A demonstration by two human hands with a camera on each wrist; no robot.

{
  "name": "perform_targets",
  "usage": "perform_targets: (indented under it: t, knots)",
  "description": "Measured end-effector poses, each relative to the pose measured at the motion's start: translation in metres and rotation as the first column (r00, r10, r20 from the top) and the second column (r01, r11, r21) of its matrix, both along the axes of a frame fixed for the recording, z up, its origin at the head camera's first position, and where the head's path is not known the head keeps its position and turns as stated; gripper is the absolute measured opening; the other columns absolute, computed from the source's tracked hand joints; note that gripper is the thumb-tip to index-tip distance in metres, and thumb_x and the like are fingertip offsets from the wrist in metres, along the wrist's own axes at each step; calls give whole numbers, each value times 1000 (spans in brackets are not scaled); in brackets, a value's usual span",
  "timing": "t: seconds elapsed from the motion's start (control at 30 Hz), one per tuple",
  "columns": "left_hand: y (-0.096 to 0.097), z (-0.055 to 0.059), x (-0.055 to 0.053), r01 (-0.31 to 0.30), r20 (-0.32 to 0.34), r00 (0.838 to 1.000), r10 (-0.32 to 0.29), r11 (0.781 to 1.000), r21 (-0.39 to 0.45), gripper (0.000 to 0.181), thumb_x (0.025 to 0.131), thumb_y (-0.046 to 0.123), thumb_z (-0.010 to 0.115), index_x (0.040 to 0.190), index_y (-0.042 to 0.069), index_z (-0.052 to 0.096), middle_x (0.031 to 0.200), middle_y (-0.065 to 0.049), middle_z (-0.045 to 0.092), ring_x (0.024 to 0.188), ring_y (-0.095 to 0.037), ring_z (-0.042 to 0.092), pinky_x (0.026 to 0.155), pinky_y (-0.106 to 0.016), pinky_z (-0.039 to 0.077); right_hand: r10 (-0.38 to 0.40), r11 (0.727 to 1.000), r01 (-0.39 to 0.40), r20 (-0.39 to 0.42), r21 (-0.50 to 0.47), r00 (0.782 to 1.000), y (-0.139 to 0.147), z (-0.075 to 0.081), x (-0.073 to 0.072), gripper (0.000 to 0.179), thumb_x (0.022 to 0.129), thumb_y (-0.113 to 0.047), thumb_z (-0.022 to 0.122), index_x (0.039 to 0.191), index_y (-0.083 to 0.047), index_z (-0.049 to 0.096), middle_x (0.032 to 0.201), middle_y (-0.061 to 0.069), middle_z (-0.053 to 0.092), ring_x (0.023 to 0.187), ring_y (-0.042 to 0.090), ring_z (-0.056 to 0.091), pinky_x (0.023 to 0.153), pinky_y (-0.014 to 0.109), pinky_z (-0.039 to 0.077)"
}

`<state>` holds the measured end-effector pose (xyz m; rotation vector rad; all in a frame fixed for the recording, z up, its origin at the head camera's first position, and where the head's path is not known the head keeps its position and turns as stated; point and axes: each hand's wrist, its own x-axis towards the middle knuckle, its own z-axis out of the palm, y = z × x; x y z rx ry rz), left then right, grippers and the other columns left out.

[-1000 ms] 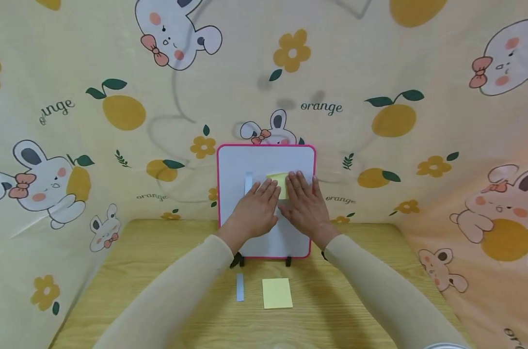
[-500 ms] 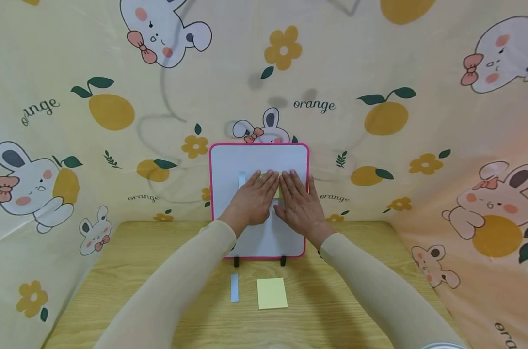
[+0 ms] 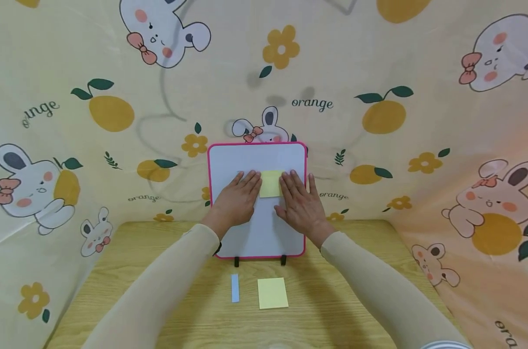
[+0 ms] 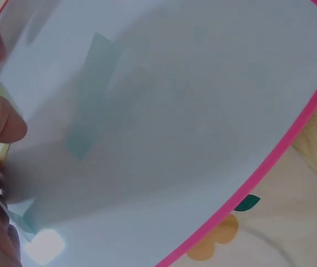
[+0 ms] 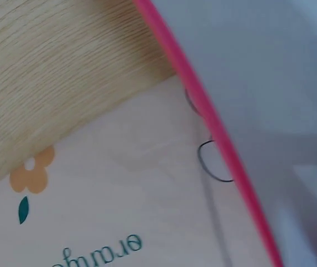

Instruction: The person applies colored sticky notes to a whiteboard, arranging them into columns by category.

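Note:
A yellow sticky note (image 3: 270, 184) lies on a whiteboard (image 3: 264, 237) with a pink rim. The left hand (image 3: 235, 198) rests on the board with straight fingers, its fingertips at the note's left edge. On the note's right edge the right hand (image 3: 302, 203) presses with extended fingers. A pale blue strip (image 4: 94, 94) shows on the board in the left wrist view; the left hand mostly hides this area in the head view. By the fingers there, a smaller bluish piece (image 4: 22, 222) is visible. The right wrist view does not show the right fingers clearly.
Black stand feet (image 3: 283, 261) support the upright board on a wooden table (image 3: 355, 271). In front of it lie a blue paper strip (image 3: 235, 288) and a yellow sticky note pad (image 3: 272, 293). A patterned cloth (image 3: 333, 63) hangs behind and at the sides.
The left hand has slid left from the middle of the note to its left edge, uncovering the note. The right hand moved slightly inward, then stayed at the note's right edge.

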<state>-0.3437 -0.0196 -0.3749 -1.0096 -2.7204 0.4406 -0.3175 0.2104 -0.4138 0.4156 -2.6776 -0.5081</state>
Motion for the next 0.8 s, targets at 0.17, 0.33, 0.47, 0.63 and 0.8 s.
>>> perform_targets:
  t: [0.17, 0.33, 0.47, 0.63, 0.8]
  knots:
    - [0, -3, -1, 13, 1, 1000, -13, 1000, -4, 71, 111, 35, 46, 169, 4, 17, 178, -10, 12, 166, -26, 7, 136, -46, 5, 95, 995, -96, -31, -16, 995, -11, 3, -5, 78, 109, -52, 42, 169, -8, 19, 178, 6, 12, 166, 27, 0, 134, 59, 0]
    - [-2, -5, -2, 27, -15, 1000, -27, 1000, -1, 73, 110, 35, 49, 168, 4, 18, 178, -10, 12, 166, -26, 7, 136, -47, 6, 161, 987, -161, 5, -23, 987, -23, 11, -14, 72, 110, -48, 38, 169, -11, 18, 178, 4, 12, 166, 25, 0, 134, 57, -3]
    - [-2, -5, -3, 34, -22, 999, -33, 999, 15, 70, 111, 33, 47, 168, 4, 20, 177, -10, 13, 165, -26, 8, 136, -46, 7, 127, 992, -126, 11, -20, 992, -18, 14, -15, 74, 110, -54, 37, 169, -11, 21, 178, 4, 14, 166, 26, 2, 133, 60, -3]
    - [-1, -3, -2, 30, -11, 999, -30, 999, 34, 68, 111, 32, 46, 168, 4, 22, 177, -9, 15, 165, -25, 10, 136, -45, 7, 31, 999, -31, -5, -32, 1000, -3, 11, -10, 80, 109, -59, 40, 170, -12, 20, 178, 4, 13, 166, 27, -2, 132, 63, -2]
    - [5, -2, -1, 28, -33, 999, -26, 999, 44, 70, 110, 35, 49, 168, 4, 23, 177, -10, 17, 165, -26, 11, 136, -44, 8, 25, 998, -26, -13, -56, 1000, 0, 7, -8, 83, 108, -59, 40, 170, -9, 17, 178, 7, 10, 166, 28, -5, 133, 63, -1]
